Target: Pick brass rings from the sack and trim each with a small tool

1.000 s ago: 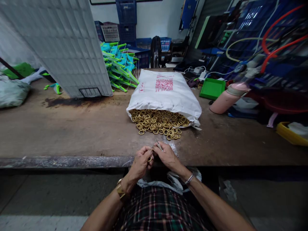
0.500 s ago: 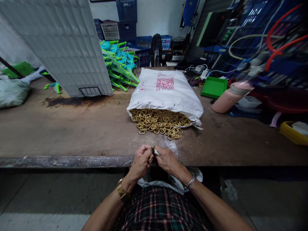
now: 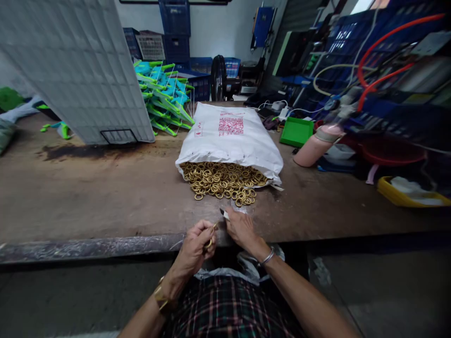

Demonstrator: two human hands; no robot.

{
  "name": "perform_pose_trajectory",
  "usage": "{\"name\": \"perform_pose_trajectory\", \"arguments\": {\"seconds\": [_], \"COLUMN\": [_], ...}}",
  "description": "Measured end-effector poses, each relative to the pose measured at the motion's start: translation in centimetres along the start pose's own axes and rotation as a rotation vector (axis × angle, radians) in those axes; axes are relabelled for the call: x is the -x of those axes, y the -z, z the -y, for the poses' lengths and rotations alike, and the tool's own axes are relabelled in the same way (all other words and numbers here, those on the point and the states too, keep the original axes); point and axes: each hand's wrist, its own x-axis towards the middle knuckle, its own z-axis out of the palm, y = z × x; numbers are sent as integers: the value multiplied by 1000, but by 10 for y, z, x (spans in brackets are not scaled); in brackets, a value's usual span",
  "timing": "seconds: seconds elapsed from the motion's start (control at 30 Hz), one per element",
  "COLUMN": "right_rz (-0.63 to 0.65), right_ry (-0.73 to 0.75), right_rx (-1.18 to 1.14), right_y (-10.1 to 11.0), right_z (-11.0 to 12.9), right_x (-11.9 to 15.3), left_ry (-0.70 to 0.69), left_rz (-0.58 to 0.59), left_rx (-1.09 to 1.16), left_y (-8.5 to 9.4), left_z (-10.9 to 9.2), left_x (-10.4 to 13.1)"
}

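Observation:
My left hand [image 3: 199, 244] is closed on gold-coloured rings [image 3: 209, 243] at the table's front edge; one ring pokes up between thumb and forefinger. Just to its right, my right hand [image 3: 243, 229] grips a small knife [image 3: 224, 213] with a dark blade and a pale handle, its tip pointing away from me. Beyond both hands, a heap of similar rings [image 3: 221, 180] spills from the mouth of a white sack [image 3: 232, 145] printed with a red code. The hands are apart from each other and from the heap.
A white ribbed panel [image 3: 81, 70] stands at the left, beside a stack of green and blue plastic parts [image 3: 164, 96]. To the right are a green tray [image 3: 297, 132], a pink bottle [image 3: 317, 145] and a yellow tray [image 3: 405, 195]. The wooden table [image 3: 105, 202] ends just before my body.
My hands were together and have moved apart. The knife has come away from the rings in my left hand. The whole view has shifted a little to the right.

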Motion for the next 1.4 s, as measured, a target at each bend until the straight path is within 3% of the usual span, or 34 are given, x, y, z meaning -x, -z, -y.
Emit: {"name": "perform_pose_trajectory", "arguments": {"seconds": [0.2,0.5,0.6,0.73,0.87,1.0,1.23,1.4], "right_rz": [-206,-207,-234,-251,-203,-189,-167,-101], "right_ry": [-256,-253,-182,-72,-76,-73,-62,-12], "right_rx": [59,65,-135,-612,-875,-959,-994,-981], "right_y": [6,0,0,2,5,6,2,3], "right_z": [-29,-37,-33,-14,9,20,29,28], "right_x": [-15,-19,-16,-13,-9,-6,-2,-2], "left_ry": [157,195,215,229,240,115,-52,-113], "left_rz": [-8,-26,-4,41,-4,-124,-148,-271], "left_rx": [299,340,395,450,497,386,140,-61], "left_y": [5,9,9,11,12,8,-1,0], "left_z": [-1,5,3,2,3,4,9,12], "left_x": [-2,-7,-8,-10,-14,-16,-13,-15]}}
